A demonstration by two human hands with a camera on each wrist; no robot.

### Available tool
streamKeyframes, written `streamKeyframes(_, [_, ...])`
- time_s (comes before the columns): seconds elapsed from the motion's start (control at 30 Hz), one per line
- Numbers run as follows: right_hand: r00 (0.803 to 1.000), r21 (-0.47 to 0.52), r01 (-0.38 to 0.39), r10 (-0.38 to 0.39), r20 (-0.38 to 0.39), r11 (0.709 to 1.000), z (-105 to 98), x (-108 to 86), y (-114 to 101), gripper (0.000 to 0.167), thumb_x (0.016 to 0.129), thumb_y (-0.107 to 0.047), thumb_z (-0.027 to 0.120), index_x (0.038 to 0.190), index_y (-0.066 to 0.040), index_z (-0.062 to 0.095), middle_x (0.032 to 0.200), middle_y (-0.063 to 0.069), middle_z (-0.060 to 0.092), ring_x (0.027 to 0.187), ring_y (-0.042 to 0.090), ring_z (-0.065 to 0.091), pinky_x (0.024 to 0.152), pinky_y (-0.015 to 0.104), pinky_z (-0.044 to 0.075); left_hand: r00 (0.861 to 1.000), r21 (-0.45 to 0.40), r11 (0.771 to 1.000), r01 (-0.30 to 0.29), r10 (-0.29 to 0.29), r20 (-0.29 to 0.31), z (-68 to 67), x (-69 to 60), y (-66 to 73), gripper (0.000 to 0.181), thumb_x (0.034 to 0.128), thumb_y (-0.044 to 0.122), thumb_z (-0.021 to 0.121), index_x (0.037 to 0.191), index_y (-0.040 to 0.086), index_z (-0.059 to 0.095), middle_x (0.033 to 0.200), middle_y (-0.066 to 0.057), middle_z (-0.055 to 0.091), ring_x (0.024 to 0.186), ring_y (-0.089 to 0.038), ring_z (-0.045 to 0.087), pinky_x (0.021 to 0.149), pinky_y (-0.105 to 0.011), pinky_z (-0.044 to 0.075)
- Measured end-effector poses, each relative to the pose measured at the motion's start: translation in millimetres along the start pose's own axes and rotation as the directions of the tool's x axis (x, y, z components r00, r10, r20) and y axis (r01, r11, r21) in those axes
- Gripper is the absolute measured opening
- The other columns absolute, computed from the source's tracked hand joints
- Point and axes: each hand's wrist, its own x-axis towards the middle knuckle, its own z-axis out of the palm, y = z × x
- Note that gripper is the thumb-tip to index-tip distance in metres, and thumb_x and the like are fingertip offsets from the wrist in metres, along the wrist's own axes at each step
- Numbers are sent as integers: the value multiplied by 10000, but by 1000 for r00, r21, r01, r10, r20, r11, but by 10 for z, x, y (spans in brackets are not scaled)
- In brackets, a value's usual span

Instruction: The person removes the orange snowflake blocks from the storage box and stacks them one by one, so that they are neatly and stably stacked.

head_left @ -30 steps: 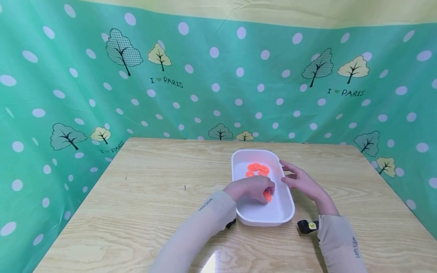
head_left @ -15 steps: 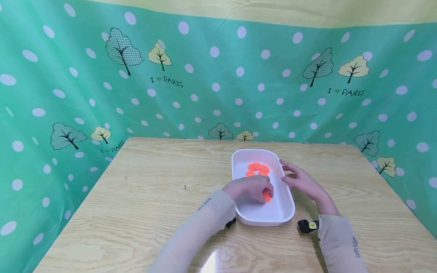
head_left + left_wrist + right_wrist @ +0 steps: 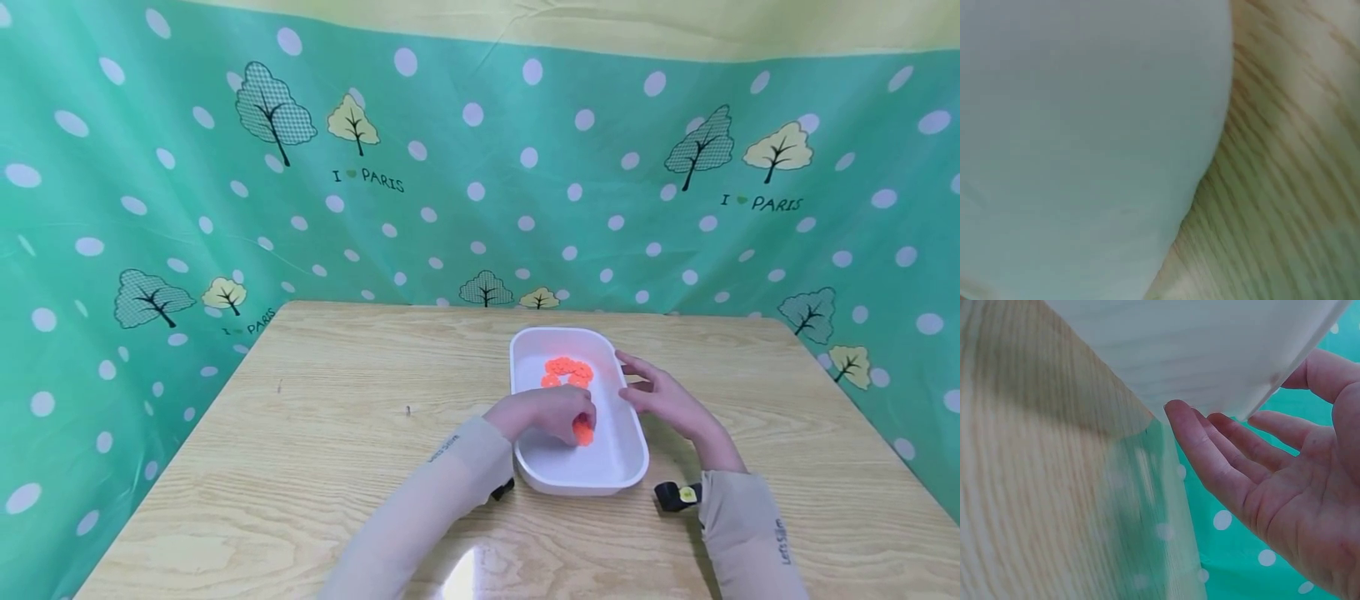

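A white rectangular tray (image 3: 611, 467) with rounded corners stands on the table. Inside it, toward the far end, several small orange pieces (image 3: 567, 367) with frilly edges lie in a curved row; what they are made of cannot be told. My left hand (image 3: 551, 412) reaches over the tray's left rim, its curled fingers pinching another orange piece (image 3: 583, 432) near the tray floor. Against the outside of the right wall rests my right hand (image 3: 667, 404), fingers fairly straight. In the right wrist view those fingertips (image 3: 1179, 412) touch the tray wall from below the rim.
The wooden table (image 3: 337, 467) extends on both sides of the tray. Behind it hangs a green dotted curtain (image 3: 420, 233) printed with trees. A black wrist device (image 3: 677, 497) sits by the right sleeve. A pale surface (image 3: 1085, 137) fills much of the left wrist view.
My left hand has shifted slightly left within the tray, carrying the orange piece along. The right hand and the tray have stayed in place.
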Motion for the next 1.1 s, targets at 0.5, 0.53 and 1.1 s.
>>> streamKeyframes(0.5, [1000,17,-26,25,10,1000,0,-1,-15,648,899,-233,536,1450,-132,210,1408,218,306,1183,413,432,816,407,504,990,-100,995,8,-22,-141,-129,-203,-76,300,758,120,706,1050,148,644,954,66,558,827,-60,496,757,-140,401])
streamKeyframes(0.53, [1000,18,-27,27,11,999,-4,-1,-13,649,900,-233,535,1452,-135,206,1408,220,305,1186,414,429,816,408,505,988,-105,994,5,-21,-153,-146,-218,-85,300,760,111,697,1054,144,644,965,63,562,829,-60,501,758,-138,403])
streamKeyframes(1.1, [1000,25,-21,21,20,999,-13,0,4,677,895,-259,544,1457,-143,185,1390,246,335,1193,403,424,828,397,500,952,-171,985,-2,-51,-301,-284,-481,-249,342,760,129,685,1096,100,629,990,31,537,820,-81,528,717,-136,441])
